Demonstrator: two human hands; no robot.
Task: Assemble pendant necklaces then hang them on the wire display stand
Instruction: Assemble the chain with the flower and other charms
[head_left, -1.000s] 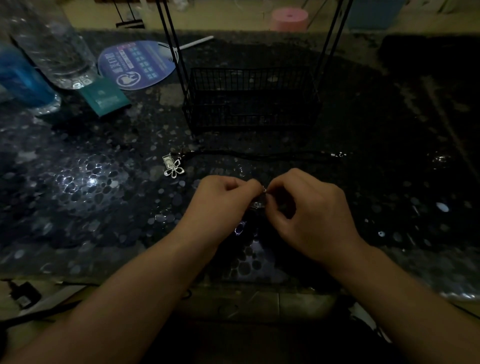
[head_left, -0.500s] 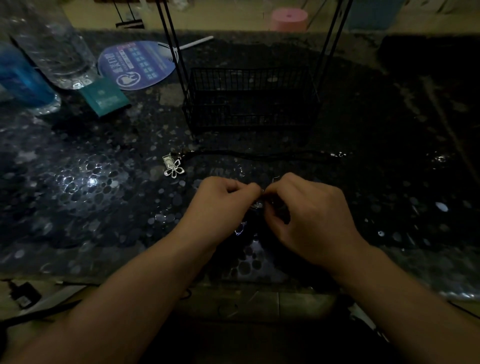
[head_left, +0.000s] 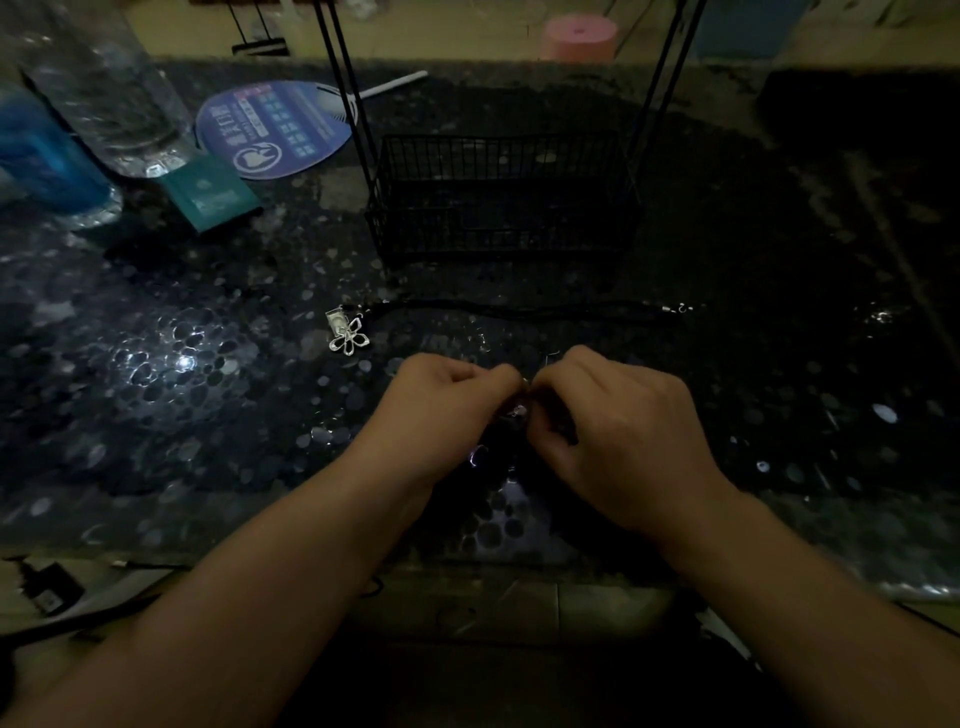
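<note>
While both hands meet over the near middle of the dark pebble-pattern table (head_left: 156, 395), the left hand (head_left: 441, 405) and right hand (head_left: 618, 431) sit fingertip to fingertip, fingers curled inward. A small silver piece (head_left: 518, 412) glints in the gap between the two thumbs, pinched from both sides; too dim to tell whether it is a pendant or a clasp, or which fingers actually clamp it. Left fingertips (head_left: 501, 375) close together just above that glint. Flower pendant (head_left: 349, 336) lies flat on the table, up-left of the left hand, apart from it, with a small rectangular tag touching it. Black cord (head_left: 524, 310) runs from the flower rightward to a metal clasp end (head_left: 678, 308). Wire display stand (head_left: 501, 200) stands behind the cord. Far left: clear bottle (head_left: 111, 98), blue bottle (head_left: 44, 156), green packet (head_left: 210, 192), round fan (head_left: 275, 130).
</note>
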